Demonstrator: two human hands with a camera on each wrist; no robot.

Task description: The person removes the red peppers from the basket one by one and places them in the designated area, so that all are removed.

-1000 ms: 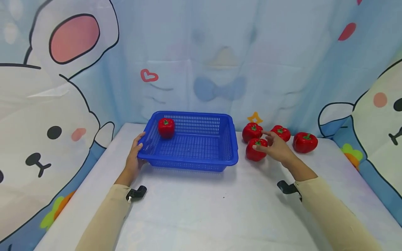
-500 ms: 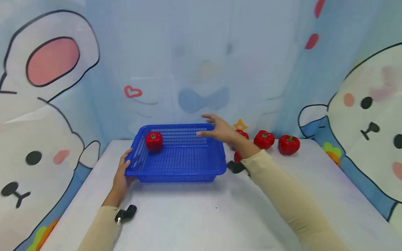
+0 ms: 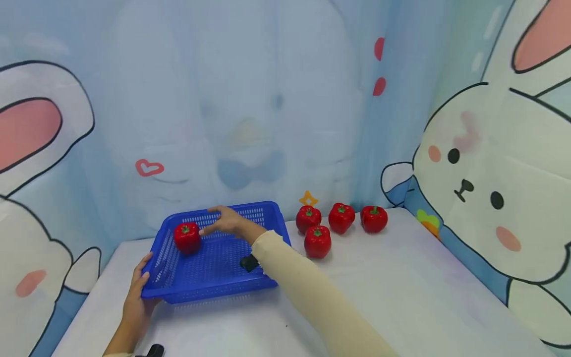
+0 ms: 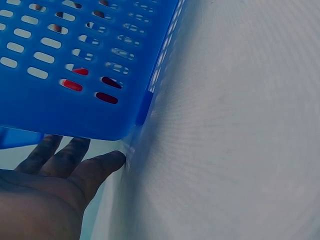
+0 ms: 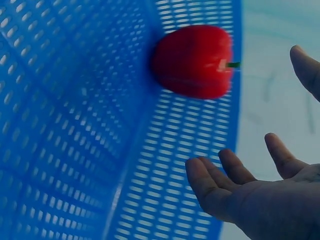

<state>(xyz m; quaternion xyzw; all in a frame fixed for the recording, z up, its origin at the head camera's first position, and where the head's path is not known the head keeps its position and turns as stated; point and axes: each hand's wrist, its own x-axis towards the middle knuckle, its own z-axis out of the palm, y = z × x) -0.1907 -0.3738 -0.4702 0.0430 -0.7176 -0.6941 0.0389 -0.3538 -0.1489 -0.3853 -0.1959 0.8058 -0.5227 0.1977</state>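
In the head view, a blue plastic basket with slotted walls stands on the white table, one red bell pepper in its back left part. My left hand is at the basket's left side, fingers resting along the outer rim. The left wrist view shows those fingers fairly straight beneath the rim. My right hand reaches over the basket, fingers spread and nothing between them, thumb tip close to the pepper. In the right wrist view, the pepper lies against the slotted wall, green stem toward the rim.
Right of the basket are more red bell peppers: one near the basket at the back, a front pepper, a back pepper and a rightmost pepper. A printed curtain hangs behind the table.
My right hand has moved left from the loose peppers to over the basket, beside the pepper inside. My left hand stays at the basket's left side. The head view has shifted right and up.
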